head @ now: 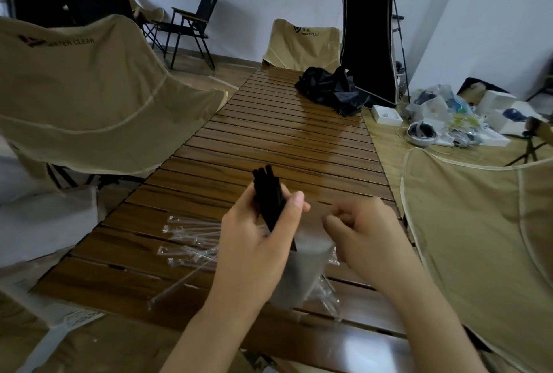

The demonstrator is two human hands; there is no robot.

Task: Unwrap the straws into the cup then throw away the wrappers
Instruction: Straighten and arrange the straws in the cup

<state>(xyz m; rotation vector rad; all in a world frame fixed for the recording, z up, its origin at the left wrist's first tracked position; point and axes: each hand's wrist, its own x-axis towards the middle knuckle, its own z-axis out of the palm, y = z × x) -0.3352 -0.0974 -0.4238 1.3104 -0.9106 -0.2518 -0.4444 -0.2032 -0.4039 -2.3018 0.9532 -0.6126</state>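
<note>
My left hand (pixel 254 241) grips a bundle of black straws (pixel 269 193) that points up and away, its lower end dipping into a translucent cup (pixel 302 271) on the wooden slat table (pixel 284 139). My right hand (pixel 362 229) is curled at the cup's right side, and its thumb and forefinger seem to pinch the rim. Several clear empty wrappers (pixel 191 238) lie on the table left of the cup, and more clear wrappers (pixel 326 295) lie by its base. The cup's left wall is hidden behind my left hand.
A black bag (pixel 332 91) lies at the table's far end. Beige folding chairs stand at the left (pixel 89 88), the far end (pixel 302 43) and the right (pixel 478 223). Boxes and cables (pixel 449 121) clutter the floor at the right.
</note>
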